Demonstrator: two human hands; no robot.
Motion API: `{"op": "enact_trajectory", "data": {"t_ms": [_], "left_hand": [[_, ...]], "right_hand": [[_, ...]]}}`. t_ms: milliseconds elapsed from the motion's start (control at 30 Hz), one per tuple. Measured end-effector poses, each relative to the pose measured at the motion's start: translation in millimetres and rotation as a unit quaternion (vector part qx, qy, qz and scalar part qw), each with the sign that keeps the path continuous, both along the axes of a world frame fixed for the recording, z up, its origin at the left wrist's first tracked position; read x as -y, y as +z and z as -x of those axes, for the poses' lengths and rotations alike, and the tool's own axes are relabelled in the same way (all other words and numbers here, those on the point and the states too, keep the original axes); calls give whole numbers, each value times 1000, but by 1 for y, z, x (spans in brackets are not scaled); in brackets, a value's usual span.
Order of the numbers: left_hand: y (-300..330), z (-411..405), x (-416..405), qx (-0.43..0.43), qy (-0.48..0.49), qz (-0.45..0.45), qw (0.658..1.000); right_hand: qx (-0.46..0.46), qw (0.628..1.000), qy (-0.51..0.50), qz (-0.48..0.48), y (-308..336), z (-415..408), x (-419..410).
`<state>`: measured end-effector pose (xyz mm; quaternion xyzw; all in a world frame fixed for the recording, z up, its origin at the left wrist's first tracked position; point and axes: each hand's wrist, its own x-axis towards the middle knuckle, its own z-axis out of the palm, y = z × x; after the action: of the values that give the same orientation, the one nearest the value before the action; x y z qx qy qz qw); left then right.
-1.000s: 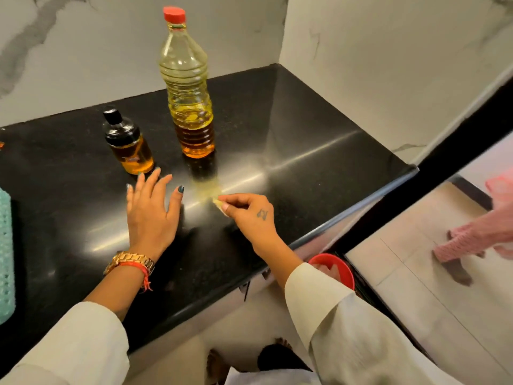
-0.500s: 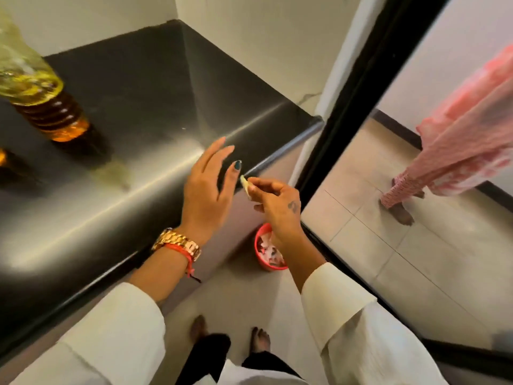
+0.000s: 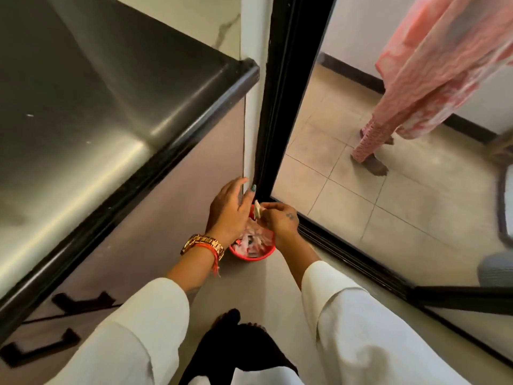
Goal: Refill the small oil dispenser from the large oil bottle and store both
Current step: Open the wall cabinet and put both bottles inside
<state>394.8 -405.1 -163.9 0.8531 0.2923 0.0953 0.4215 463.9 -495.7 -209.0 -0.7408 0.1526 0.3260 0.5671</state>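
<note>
Floor bin (image 3: 254,255): right hand (image 3: 280,219) pinches scrap (image 3: 258,209).

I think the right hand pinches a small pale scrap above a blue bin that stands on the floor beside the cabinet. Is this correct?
Not quite: the bin is red, not blue, as the head view shows. The rest holds: the right hand pinches a small pale scrap above that bin, which stands on the floor beside the cabinet.

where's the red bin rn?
Head view, lower centre: the red bin sits on the floor by the black door frame, below both hands.
</note>
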Motion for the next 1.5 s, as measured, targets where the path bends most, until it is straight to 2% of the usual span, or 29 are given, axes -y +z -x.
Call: {"op": "enact_trajectory", "data": {"t_ms": [100, 267, 400, 700, 1000, 1200, 1500], "left_hand": [[-45, -12, -9, -53, 5, -1, 999], [-93, -21, -16, -97, 12, 10, 995], [-98, -20, -14, -116, 13, 21, 993], [2, -3, 14, -94, 44, 63, 993], [116, 32, 37, 22, 87, 74, 993], [185, 60, 15, 108, 119, 50, 986], [272, 123, -46, 199, 162, 13, 966]], "right_hand": [[-36, 999, -17, 37, -53, -12, -8], [-38, 996, 0, 83, -113, -22, -14], [-65, 997, 6, 45, -112, -17, -12], [1, 998, -64, 7, 13, 9, 11], [58, 993, -85, -52, 124, 46, 18], [114, 983, -92, -113, 184, 76, -3], [176, 959, -22, -221, 286, 128, -73]]}}
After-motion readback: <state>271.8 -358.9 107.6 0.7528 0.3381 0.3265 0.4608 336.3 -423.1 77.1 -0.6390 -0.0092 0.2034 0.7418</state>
